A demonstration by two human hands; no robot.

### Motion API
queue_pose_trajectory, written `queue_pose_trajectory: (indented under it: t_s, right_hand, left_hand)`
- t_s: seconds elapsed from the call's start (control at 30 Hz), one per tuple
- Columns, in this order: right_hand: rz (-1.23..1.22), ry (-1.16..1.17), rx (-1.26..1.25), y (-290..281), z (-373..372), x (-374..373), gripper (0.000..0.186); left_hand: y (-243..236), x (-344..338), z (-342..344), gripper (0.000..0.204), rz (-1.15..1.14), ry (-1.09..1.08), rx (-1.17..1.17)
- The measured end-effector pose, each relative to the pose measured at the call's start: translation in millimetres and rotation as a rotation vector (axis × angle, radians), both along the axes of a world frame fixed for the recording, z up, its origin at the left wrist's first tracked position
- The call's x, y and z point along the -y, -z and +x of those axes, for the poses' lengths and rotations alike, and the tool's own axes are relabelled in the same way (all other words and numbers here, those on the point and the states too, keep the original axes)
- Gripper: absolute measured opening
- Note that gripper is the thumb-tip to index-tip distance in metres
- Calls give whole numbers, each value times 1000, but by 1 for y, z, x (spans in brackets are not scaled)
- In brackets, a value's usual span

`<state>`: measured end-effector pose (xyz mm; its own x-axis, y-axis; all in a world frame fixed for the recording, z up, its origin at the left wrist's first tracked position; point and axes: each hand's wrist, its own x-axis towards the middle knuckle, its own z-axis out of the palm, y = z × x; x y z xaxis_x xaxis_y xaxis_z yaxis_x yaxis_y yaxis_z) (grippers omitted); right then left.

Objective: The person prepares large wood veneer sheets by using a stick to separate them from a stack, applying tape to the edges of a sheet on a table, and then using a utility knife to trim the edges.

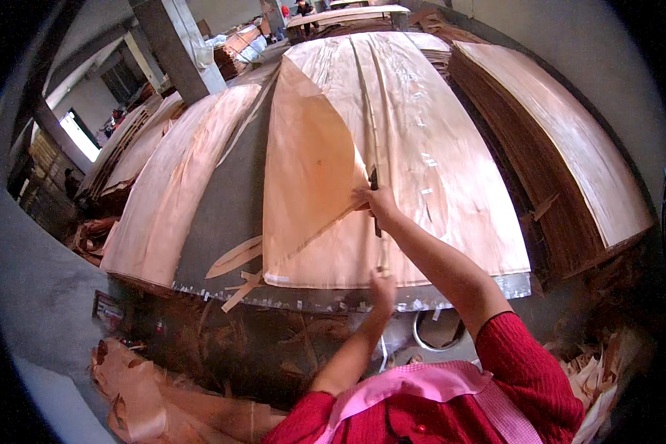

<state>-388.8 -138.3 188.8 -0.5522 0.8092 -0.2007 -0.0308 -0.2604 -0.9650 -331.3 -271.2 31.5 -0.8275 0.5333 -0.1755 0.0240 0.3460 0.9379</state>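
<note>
Head view only (wide fisheye), looking down and forward over veneer table, close above forearms.

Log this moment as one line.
right hand: lifting veneer sheet edge, dark tool in fingers | left hand: on table edge, near strip

Pale peach-tan veneer sheet with faint grain; grey table; red sleeves; pink checked apron.
</note>
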Motion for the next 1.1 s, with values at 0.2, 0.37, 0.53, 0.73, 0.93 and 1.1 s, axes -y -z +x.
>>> queue_pose_trajectory:
  t_s: [0.2,0.37,0.53,0.73,0.93,1.1]
  right_hand:
    - [-25,127,-31,4,66,-54,13]
    - [-55,175,-14,31,105,-46,15]
    - [-106,204,32,53,143,-7,16]
    - [-265,-155,301,102,169,47,33]
    - [408,-149,433,116,108,111,43]
    - [-439,-14,-110,94,83,71,27]
  left_hand:
    - [3,134,6,24,174,-2,-234]
    - [15,179,30,26,170,-58,72]
    - [30,196,29,27,155,-84,218]
    - [-20,164,26,35,108,-14,38]
    - [-39,142,41,43,279,215,-214]
    - [-82,120,67,47,-50,302,-427]
